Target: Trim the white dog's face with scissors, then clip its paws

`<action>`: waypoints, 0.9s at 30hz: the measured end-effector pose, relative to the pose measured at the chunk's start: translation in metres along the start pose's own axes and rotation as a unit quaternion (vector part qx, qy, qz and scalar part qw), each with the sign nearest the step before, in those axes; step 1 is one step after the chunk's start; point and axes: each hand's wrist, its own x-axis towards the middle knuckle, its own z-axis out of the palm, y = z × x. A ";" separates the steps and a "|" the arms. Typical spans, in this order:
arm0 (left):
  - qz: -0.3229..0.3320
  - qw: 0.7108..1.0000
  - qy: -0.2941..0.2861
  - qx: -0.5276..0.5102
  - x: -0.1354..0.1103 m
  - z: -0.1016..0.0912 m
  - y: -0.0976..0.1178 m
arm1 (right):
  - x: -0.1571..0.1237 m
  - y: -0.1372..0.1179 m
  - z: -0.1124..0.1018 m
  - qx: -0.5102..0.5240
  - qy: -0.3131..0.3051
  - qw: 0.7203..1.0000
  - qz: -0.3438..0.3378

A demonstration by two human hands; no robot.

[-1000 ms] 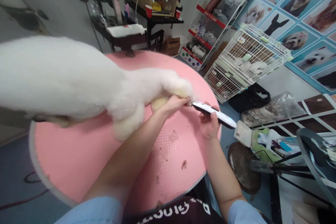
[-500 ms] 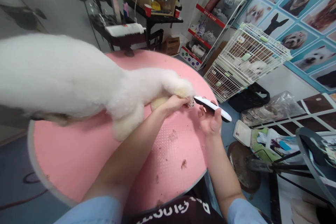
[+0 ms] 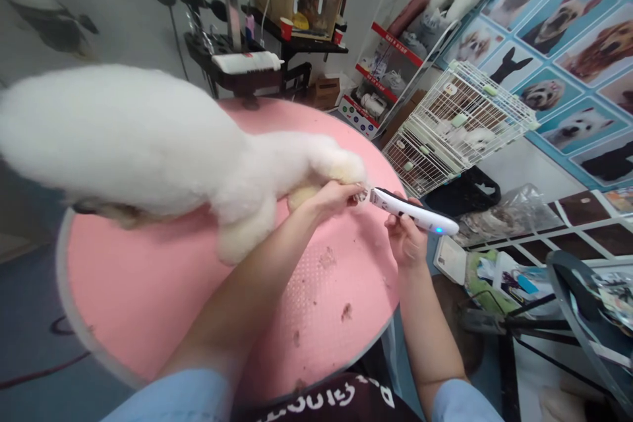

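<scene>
A white fluffy dog (image 3: 133,132) lies across the round pink grooming table (image 3: 198,316), one leg stretched to the right. My left hand (image 3: 339,198) is closed around the paw at the end of that leg. Close by, my right hand (image 3: 408,237) grips a white and black hair clipper (image 3: 415,212) with a blue light showing. The clipper's blade end points at the paw, with a small gap between them. Small tufts of brownish cut hair (image 3: 346,311) are scattered on the table.
Behind the table stands a dark tool tray (image 3: 242,79) with a white bottle on it. Stacked wire cages (image 3: 459,125) holding a white animal are at the right, near a shelf rack (image 3: 390,46). A stool (image 3: 588,316) and supply bins stand at the lower right.
My right hand has turned the clipper, so its white face and blue light now show. My left hand keeps hold of the paw. The camera view has shifted slightly.
</scene>
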 end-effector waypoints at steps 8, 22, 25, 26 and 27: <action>0.014 1.000 -0.013 -0.022 0.001 0.009 0.000 | -0.011 0.001 0.007 -0.093 -0.018 0.987 -0.129; 0.041 0.997 0.008 0.065 0.009 -0.012 -0.010 | 0.018 -0.013 0.011 -0.093 -0.049 0.994 -0.018; 0.016 0.997 0.033 0.067 0.007 -0.011 -0.009 | 0.045 -0.027 0.012 -0.086 -0.102 0.989 0.070; 0.008 0.997 0.039 0.066 0.007 -0.010 -0.009 | 0.056 -0.031 0.013 -0.090 -0.129 0.983 0.099; 0.002 0.997 0.041 0.062 0.007 -0.009 -0.010 | 0.067 -0.035 0.014 -0.095 -0.158 0.975 0.124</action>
